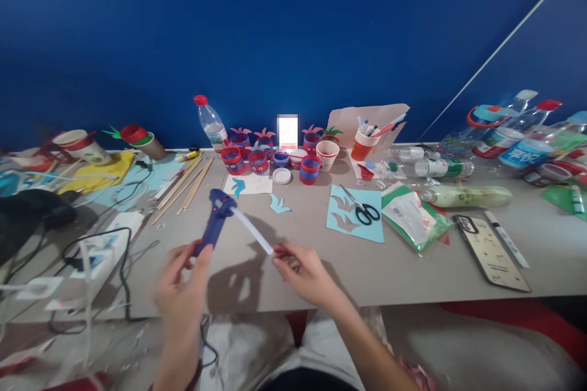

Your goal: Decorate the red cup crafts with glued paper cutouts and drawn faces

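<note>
A blue hot glue gun (216, 215) is held up by its handle in my left hand (186, 275), above the near part of the table. From its back a long whitish glue stick (253, 231) slants down to the right. My right hand (305, 272) pinches the free end of that stick between thumb and fingers. Beyond the glue gun lie a blue paper leaf cutout (238, 186) and a paler one (279, 204). Several red and blue paper cups with eyes stand behind them, among them a striped cup (310, 170).
A power strip (107, 250) with tangled cords lies left, beside wooden sticks (183, 186). Scissors (364, 211) rest on light blue paper (334, 220) to the right. Farther right are a green plastic packet (415, 220), a phone (493, 253), a marker (507, 238) and several plastic bottles (472, 196).
</note>
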Tool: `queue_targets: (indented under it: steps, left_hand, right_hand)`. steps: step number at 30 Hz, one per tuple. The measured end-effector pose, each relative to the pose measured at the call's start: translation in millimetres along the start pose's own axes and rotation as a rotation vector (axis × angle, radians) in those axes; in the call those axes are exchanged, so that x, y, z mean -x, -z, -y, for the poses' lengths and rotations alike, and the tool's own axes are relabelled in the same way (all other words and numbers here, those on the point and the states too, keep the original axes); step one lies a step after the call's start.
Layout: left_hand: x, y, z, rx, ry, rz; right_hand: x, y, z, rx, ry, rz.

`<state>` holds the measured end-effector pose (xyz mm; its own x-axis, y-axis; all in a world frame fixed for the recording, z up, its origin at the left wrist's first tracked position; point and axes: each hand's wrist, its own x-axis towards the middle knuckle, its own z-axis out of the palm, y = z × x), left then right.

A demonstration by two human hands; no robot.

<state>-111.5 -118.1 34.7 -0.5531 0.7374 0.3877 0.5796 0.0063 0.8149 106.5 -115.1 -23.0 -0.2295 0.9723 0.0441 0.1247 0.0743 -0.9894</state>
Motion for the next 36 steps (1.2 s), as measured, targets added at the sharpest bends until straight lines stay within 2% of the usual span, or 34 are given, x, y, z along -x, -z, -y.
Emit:
queue_targets:
  steps: [3, 6, 10, 16, 19, 23, 25, 28, 30, 34, 36]
  left_hand:
    - [14, -15.2, -31, 0.022, -0.132, 0.063]
    - [29, -30.3, -48, 0.040, -0.308, 0.058]
    - [49, -48.5, -49, 0.086, -0.516, 0.058]
    - [69, -67.5, -44, 0.054, -0.649, 0.095]
    - [75, -72.2, -45, 0.088, -0.633, 0.219]
    - [67, -74.8, -44, 0.176, -0.521, 0.626]
    - [52, -78.6, -42, 0.197, -0.453, 0.752]
    - [21, -92.7, -42, 0.165, -0.364, 0.819]
    - [0, -108.7, -45, 0.180, -0.278, 0.783]
    - [-33, -152.8, -52, 0.335, -0.099, 0.779]
    - [-42, -177.8, -53, 0.346, -0.085, 0.789]
  right_hand:
    - [-11, -20, 18, -0.143, 0.037, 0.067]
    - [-17, -29, 36, -0.350, 0.022, 0.119]
    - [-19, -25, 54, -0.568, -0.022, 0.087]
    - [-16, -8, 54, -0.673, -0.089, -0.090]
    - [-16, 2, 52, -0.645, -0.133, -0.203]
    - [-15, 22, 48, -0.576, -0.100, -0.342]
    - [-13, 34, 43, -0.556, -0.066, -0.381]
    - [-7, 51, 30, -0.482, -0.028, -0.465]
    - [-2, 59, 19, -0.420, -0.020, -0.524]
    - [8, 68, 0, -0.374, -0.005, -0.584]
    - [10, 69, -5, -0.399, 0.013, -0.573]
